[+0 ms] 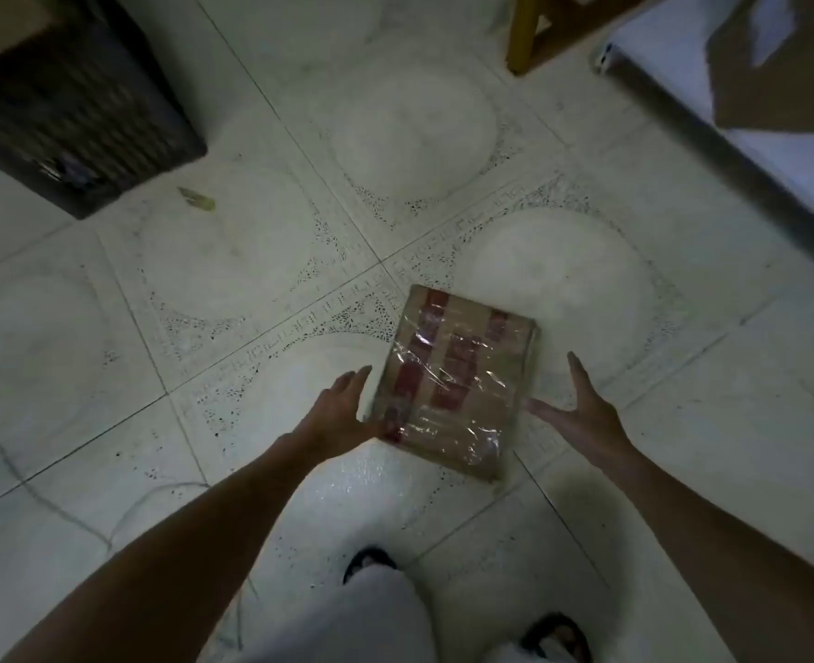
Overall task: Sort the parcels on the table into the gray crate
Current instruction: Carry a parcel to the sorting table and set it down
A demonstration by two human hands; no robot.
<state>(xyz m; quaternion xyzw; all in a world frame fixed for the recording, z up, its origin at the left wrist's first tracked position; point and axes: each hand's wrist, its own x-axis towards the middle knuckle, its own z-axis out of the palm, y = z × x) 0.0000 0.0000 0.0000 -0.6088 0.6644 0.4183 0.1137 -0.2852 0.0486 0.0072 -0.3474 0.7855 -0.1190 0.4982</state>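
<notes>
**Parcel** (453,380): flat, square, brown cardboard with red print, wrapped in glossy clear film. It is seen over the tiled floor (252,279), between both hands and well apart from the crate (75,107) at upper left. Whether it rests on the tiles cannot be told. It is judged light and fairly stiff. The film is judged slippery, so a hold across opposite edges, palms pressed inward, is advised.

**Left hand** (343,413): fingers straight, nothing grasped, thumb at the near-left corner.

**Right hand** (582,413): fingers spread, nothing grasped, just beside the right edge.
</notes>
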